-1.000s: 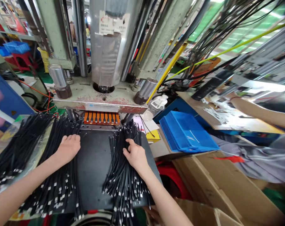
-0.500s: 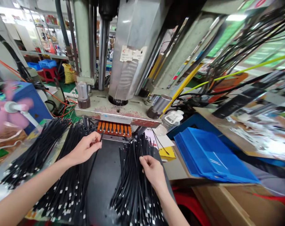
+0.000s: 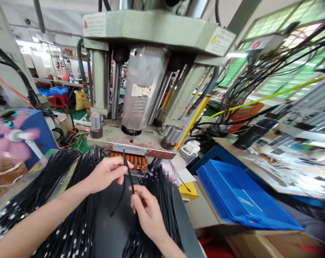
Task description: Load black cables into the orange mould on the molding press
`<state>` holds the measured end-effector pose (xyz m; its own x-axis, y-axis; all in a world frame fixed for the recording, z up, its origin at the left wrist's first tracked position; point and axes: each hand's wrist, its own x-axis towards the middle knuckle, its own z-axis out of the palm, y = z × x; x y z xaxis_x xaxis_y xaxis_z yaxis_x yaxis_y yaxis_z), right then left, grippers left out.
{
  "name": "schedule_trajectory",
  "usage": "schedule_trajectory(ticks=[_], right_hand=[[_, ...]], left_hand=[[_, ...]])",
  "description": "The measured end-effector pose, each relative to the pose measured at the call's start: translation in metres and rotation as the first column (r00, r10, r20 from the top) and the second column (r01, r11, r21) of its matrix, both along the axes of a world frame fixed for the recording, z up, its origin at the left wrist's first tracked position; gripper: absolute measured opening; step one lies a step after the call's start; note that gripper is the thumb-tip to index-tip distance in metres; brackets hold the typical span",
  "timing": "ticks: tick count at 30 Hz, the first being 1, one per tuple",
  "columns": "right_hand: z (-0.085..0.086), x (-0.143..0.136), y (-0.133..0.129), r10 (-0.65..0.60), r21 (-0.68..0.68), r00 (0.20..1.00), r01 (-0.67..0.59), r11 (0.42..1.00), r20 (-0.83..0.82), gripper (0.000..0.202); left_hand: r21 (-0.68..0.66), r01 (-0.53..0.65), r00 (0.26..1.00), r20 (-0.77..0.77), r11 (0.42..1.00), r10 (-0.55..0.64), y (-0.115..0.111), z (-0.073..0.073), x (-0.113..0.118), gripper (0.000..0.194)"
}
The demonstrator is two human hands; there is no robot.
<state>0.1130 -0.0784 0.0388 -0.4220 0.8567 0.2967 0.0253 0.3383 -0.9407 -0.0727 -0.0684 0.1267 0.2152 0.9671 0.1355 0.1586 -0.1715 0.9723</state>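
Having been lifted from the piles since a moment ago, one black cable (image 3: pixel 124 179) is now pinched by the left hand (image 3: pixel 106 174). A second cable (image 3: pixel 129 171) is clamped in the right hand (image 3: pixel 147 211) fingers above the desk (image 3: pixel 111 222).

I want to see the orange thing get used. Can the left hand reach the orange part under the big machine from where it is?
Probably yes. The left hand holds a black cable right in front of the orange fixture, and nothing stands between them. Only the cable already in its grip keeps it busy.
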Motion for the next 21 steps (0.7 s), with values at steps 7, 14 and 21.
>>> schedule_trajectory(ticks=[7,14,21], right_hand=[[0.002,-0.024,0.007,0.073,0.004,0.997,-0.073,0.997,-0.037,0.026],[0.001,-0.031,0.010,0.049,0.060,0.997,-0.053,0.997,0.066,0.034],[-0.020,-0.035,0.001,0.398,-0.090,0.792,-0.405,0.910,0.463,0.031]], left_hand=[[0.064,-0.125,0.985,0.129,0.990,0.115,0.003,-0.003,0.006,0.030],[-0.029,-0.096,0.971,0.219,0.995,0.100,0.001,-0.017,0.003,0.025],[0.012,-0.353,0.912,0.226,0.936,0.341,-0.005,-0.059,-0.031,0.020]])
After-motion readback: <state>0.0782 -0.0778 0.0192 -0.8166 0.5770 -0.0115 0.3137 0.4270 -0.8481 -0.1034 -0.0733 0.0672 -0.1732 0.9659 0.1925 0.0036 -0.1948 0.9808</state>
